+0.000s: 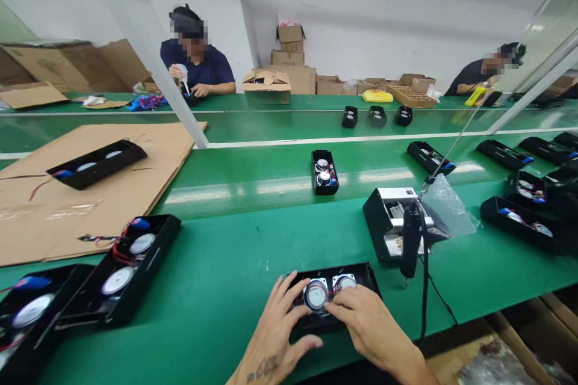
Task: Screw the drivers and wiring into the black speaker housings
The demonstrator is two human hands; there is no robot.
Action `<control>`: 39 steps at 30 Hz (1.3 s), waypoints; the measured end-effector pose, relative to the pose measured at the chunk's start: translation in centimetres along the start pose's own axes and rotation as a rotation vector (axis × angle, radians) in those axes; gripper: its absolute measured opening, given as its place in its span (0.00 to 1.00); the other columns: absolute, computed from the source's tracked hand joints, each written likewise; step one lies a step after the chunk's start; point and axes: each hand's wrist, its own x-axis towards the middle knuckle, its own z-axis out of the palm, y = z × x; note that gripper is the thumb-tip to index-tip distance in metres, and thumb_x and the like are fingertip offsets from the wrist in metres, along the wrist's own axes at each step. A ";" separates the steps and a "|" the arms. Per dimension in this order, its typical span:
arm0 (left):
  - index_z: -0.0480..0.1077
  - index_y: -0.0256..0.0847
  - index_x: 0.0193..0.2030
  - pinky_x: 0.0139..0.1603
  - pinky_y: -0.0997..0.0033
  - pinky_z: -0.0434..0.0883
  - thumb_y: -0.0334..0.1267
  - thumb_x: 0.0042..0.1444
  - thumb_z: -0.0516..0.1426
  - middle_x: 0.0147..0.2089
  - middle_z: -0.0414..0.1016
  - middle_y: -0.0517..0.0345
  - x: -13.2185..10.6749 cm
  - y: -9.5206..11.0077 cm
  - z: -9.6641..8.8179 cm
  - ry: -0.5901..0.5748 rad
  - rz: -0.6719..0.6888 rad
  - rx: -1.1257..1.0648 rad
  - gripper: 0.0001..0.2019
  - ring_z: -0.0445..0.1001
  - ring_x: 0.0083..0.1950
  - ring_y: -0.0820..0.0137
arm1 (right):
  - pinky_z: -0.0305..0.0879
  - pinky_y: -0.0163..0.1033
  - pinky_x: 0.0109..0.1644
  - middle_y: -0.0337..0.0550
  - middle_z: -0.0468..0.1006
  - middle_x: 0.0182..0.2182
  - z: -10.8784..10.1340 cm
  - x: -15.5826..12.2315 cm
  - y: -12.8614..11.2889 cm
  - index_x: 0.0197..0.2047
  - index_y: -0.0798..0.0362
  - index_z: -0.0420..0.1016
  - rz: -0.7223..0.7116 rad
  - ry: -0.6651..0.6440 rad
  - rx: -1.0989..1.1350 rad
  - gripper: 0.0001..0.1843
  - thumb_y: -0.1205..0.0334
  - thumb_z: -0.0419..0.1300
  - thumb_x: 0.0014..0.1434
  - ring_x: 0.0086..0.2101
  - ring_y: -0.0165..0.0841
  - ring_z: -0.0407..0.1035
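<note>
A black speaker housing [372,277] lies open side up on the green bench in front of me. Two round speakers sit in it: a left speaker [316,295] in full view and a right speaker [344,281] partly covered by my fingers. My left hand [282,328] rests over the housing's left end, its fingers spread and touching the rim and the left speaker's edge. Curled between the two speakers, my right hand [368,319] has thumb and fingertips close together near thin red wires. What those fingertips pinch is hidden.
A hanging electric screwdriver [410,240] and a black-and-white machine [383,222] stand right of the housing. More speaker housings [139,271] lie at left, on cardboard [167,138], and at right. Another housing [324,172] sits mid-bench. Two people work across the bench.
</note>
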 end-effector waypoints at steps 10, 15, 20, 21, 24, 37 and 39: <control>0.78 0.45 0.48 0.77 0.18 0.55 0.23 0.50 0.67 0.77 0.68 0.48 0.3 -0.1 3.2 -0.069 0.012 0.120 0.20 0.49 0.84 0.39 | 0.65 0.44 0.41 0.45 0.84 0.39 -0.1 2.1 -2.2 0.45 0.53 0.79 0.069 -0.388 -0.282 0.14 0.78 0.59 0.63 0.37 0.40 0.77; 0.79 0.47 0.50 0.76 0.12 0.52 0.22 0.49 0.66 0.77 0.67 0.53 0.9 -0.1 2.7 -0.149 0.049 0.128 0.23 0.46 0.84 0.35 | 0.67 0.44 0.41 0.47 0.85 0.43 -0.5 2.5 -2.4 0.48 0.54 0.80 0.096 -0.504 -0.260 0.19 0.80 0.57 0.57 0.40 0.41 0.79; 0.80 0.48 0.54 0.77 0.12 0.47 0.23 0.51 0.65 0.78 0.67 0.55 1.1 -0.5 2.9 -0.164 0.091 0.145 0.24 0.42 0.85 0.35 | 0.68 0.47 0.43 0.51 0.85 0.45 -1.1 2.8 -2.9 0.50 0.55 0.79 0.147 -0.525 -0.201 0.17 0.74 0.59 0.59 0.41 0.45 0.79; 0.80 0.48 0.54 0.77 0.11 0.45 0.24 0.51 0.66 0.78 0.67 0.56 1.1 -0.6 3.1 -0.165 0.098 0.151 0.24 0.41 0.85 0.35 | 0.69 0.47 0.43 0.52 0.85 0.47 -1.1 2.8 -3.0 0.51 0.55 0.78 0.152 -0.516 -0.173 0.18 0.72 0.60 0.58 0.40 0.45 0.79; 0.80 0.47 0.52 0.77 0.10 0.37 0.25 0.49 0.67 0.77 0.69 0.55 1.1 -0.8 3.6 -0.172 0.118 0.190 0.23 0.39 0.85 0.33 | 0.70 0.47 0.45 0.54 0.84 0.50 -0.7 2.6 -3.1 0.55 0.55 0.77 0.176 -0.493 -0.106 0.22 0.69 0.63 0.55 0.42 0.46 0.78; 0.85 0.48 0.35 0.81 0.31 0.48 0.42 0.45 0.77 0.67 0.80 0.60 9.2 -2.7 -0.8 -0.515 -0.168 -0.236 0.11 0.61 0.78 0.36 | 0.64 0.49 0.56 0.52 0.87 0.49 -3.6 7.2 -0.7 0.57 0.53 0.78 0.296 -0.584 -0.013 0.22 0.67 0.66 0.58 0.51 0.50 0.81; 0.81 0.44 0.27 0.74 0.46 0.64 0.45 0.44 0.77 0.65 0.81 0.61 10.8 -3.5 -1.4 -0.548 -0.186 -0.276 0.12 0.72 0.70 0.44 | 0.64 0.47 0.54 0.52 0.88 0.46 -4.0 8.4 0.0 0.59 0.53 0.78 0.312 -0.574 -0.009 0.25 0.66 0.68 0.57 0.49 0.50 0.82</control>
